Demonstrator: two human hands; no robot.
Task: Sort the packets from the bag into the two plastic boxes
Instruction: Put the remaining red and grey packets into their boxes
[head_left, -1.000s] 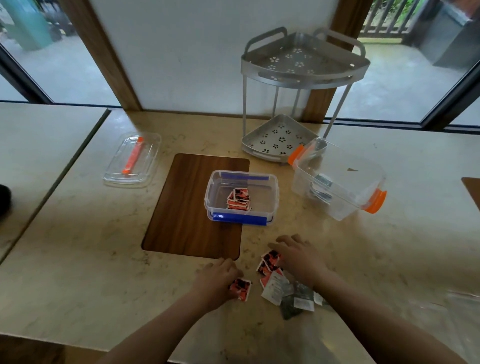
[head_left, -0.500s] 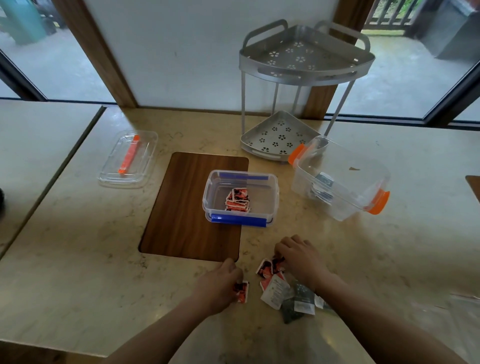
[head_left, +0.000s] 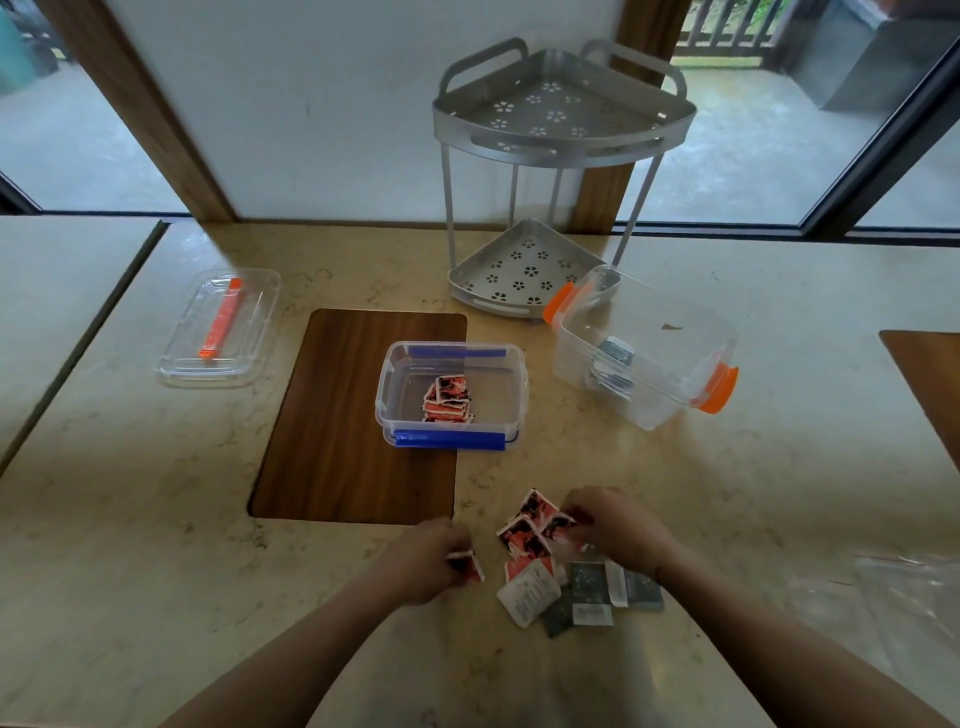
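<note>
Low in the frame, your left hand (head_left: 422, 566) pinches one red packet (head_left: 466, 565); your right hand (head_left: 613, 530) grips another. Carry both to the blue-clipped box (head_left: 453, 395) mid-frame, leaving grey packets (head_left: 592, 592) on the desk (head_left: 156, 519).

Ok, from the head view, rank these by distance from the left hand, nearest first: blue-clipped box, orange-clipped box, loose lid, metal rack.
From the left hand:
1. Blue-clipped box, just ahead, slightly right.
2. Loose lid, far left, and orange-clipped box, ahead right: too close to call.
3. Metal rack, farthest, at the back.
</note>
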